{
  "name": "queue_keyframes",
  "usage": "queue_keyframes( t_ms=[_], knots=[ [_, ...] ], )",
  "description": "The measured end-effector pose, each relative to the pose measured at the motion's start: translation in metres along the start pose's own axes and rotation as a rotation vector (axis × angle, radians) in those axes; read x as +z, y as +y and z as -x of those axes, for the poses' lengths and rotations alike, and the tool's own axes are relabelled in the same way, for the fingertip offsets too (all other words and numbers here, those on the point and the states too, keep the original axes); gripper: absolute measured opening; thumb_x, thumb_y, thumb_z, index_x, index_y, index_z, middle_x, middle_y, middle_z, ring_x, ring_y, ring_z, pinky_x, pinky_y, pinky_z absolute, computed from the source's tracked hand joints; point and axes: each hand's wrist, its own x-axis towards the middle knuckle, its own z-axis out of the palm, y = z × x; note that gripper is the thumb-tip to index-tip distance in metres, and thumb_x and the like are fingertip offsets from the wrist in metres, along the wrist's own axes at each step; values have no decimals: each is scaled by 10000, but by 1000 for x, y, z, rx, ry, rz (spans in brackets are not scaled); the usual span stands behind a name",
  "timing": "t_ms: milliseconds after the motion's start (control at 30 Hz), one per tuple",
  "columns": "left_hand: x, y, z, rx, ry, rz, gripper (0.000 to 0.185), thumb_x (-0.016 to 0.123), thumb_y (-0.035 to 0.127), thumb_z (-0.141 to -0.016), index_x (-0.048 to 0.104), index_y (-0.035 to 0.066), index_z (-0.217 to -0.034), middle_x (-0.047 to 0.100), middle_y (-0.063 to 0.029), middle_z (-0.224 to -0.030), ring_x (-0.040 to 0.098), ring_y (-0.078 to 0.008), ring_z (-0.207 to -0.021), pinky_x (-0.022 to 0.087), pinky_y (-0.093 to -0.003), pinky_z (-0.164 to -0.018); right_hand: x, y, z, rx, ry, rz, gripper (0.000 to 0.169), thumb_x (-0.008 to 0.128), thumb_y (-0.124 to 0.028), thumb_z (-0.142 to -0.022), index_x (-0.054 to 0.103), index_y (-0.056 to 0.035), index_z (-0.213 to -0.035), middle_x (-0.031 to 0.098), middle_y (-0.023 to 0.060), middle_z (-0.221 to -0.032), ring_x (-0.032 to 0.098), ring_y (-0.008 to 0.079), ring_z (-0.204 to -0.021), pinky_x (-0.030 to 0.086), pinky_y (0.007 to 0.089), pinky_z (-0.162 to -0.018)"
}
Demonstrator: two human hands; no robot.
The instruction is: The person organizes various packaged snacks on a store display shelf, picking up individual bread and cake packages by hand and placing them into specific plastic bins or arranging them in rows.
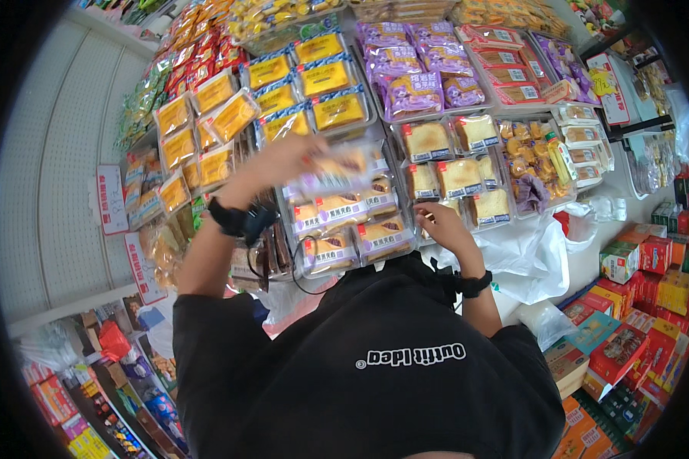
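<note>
My left hand [290,160] is blurred by motion and holds a clear-wrapped filled bread slice [341,169] by its edge, above a clear plastic tray of similar packets [384,235]. To the right, my right hand [441,225] hovers at the near edge of a tray of wrapped toast slices [459,178], fingers apart and slightly curled; no item shows in it. Behind the bread tray lie yellow-and-blue bread packets [324,74]. Orange-yellow wrapped cakes [178,146] are piled to the left.
Purple snack packets [410,92] and a tray of small pastries with a purple cloth-like item [531,192] lie farther off. White plastic bags [528,258] hang at the right near edge. Stacked boxes [614,350] stand lower right; a white perforated panel [51,160] borders the left.
</note>
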Motion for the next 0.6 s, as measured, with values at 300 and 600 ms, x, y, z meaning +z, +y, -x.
queue_keyframes(
  t_ms=[300,600],
  knots=[
    [212,-60,27,-35,-124,106,288,751,183,-689,627,40,-906,641,-155,-792,625,-340,-777,476,-418,-685,16,-33,-6,-97,-162,65,268,596,-162,-854,636,-10,-1070,657,175,-900,638,294,-806,505,351,-730],
    [229,-28,60,-76,307,-346,340,715,134,-644,591,70,-954,522,-134,-1040,504,-310,-975,431,-392,-841,63,-39,-11,-562,-88,257,317,579,-168,-861,565,-83,-1166,545,190,-1209,531,352,-1100,440,421,-931]
  ],
)
